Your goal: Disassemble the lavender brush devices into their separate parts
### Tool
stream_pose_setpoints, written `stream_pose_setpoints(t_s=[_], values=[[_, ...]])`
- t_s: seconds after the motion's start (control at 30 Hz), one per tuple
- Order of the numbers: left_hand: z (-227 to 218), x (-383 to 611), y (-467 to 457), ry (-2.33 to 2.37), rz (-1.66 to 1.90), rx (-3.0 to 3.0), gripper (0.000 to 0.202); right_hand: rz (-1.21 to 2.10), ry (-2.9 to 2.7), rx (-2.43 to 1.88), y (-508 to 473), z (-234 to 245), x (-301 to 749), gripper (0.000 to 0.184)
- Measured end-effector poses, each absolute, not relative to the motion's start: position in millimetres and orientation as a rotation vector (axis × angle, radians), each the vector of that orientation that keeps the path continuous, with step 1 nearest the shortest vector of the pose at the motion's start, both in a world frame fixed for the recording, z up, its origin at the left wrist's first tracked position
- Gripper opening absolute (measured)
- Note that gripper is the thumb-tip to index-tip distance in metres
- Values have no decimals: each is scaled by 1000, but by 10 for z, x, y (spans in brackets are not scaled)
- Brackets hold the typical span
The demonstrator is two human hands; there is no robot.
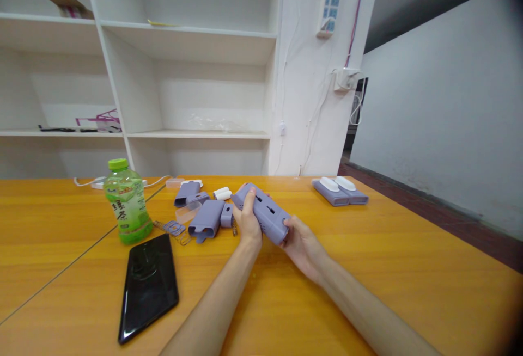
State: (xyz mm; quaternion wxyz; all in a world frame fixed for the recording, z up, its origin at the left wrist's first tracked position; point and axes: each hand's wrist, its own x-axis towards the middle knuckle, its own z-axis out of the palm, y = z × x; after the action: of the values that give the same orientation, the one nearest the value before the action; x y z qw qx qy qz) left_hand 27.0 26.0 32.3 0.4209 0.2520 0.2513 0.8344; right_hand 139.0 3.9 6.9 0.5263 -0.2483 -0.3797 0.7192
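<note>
Between both hands, above the table, is a purple plastic housing point(267, 215) with dark slots along its upper face. It is tilted, its right end lower. My left hand point(248, 222) is closed around the far left end, thumb on top. At the near right end, my right hand point(302, 244) grips with its thumb on the edge; its other fingers are partly hidden beneath. Just left of my left hand lie an open-ended purple shell point(207, 219) and a smaller purple piece point(226, 215). White cylinders point(223, 194) rest behind them.
A green-capped drink bottle point(127, 203) stands at the left, behind a black tablet point(149, 285). Clear plastic boxes point(188, 213), metal springs point(182, 239) and more purple shells point(188, 191) lie nearby. Two purple units with white tops point(340, 191) sit back right. White shelves point(196, 134) rise behind.
</note>
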Motion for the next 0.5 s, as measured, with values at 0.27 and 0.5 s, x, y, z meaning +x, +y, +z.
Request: stream_pose_setpoints(t_s=[0.27,0.5], values=[[303,271,260,616,2077,623,32,1669,-885,-635,30,71,1350,27],[338,280,277,647,2061,559,32,1609,-878,-653,0,124,1343,30]])
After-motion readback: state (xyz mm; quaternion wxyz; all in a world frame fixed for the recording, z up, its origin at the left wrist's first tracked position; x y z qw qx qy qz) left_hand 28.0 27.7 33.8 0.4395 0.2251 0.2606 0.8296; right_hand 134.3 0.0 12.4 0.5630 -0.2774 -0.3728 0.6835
